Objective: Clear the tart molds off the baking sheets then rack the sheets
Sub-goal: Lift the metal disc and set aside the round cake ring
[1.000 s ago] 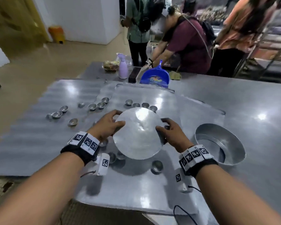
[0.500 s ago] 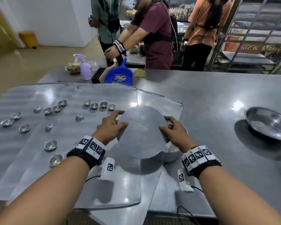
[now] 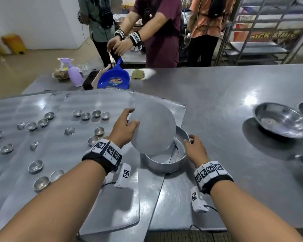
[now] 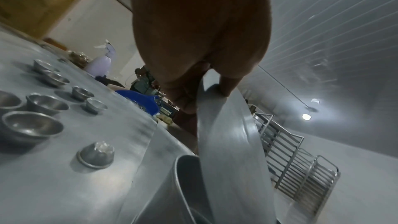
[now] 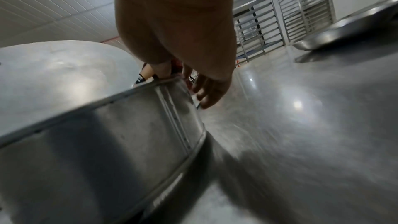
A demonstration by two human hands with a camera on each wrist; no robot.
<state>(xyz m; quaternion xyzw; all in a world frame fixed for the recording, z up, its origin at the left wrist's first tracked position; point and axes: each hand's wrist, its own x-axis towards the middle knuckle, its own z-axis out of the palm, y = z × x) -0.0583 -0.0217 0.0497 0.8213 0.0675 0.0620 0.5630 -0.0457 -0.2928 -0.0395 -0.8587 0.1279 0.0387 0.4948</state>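
Observation:
Several small tart molds (image 3: 35,165) lie scattered on two overlapping baking sheets (image 3: 112,206), to the left of my hands. My left hand (image 3: 125,126) grips a round metal disc (image 3: 152,130) by its left edge. The disc is tilted, with its lower edge inside a round pan (image 3: 164,165) that stands at the sheet's right edge. My right hand (image 3: 193,145) pinches the pan's right rim. In the left wrist view my left hand (image 4: 204,91) holds the disc (image 4: 228,142) above the pan (image 4: 185,176), with molds (image 4: 32,123) alongside. In the right wrist view my right hand (image 5: 183,81) has its thumb over the pan wall (image 5: 107,142).
A wide steel bowl (image 3: 282,121) and other bowls sit at the table's right. A blue dustpan (image 3: 115,79) and a lilac spray bottle (image 3: 74,74) stand at the far edge, where people work. A tall metal rack (image 3: 269,32) stands beyond, at the back right.
Both hands held the disc flat over the pan before. Now my right hand has let go of it and taken the pan's rim, while my left hand tilts the disc up.

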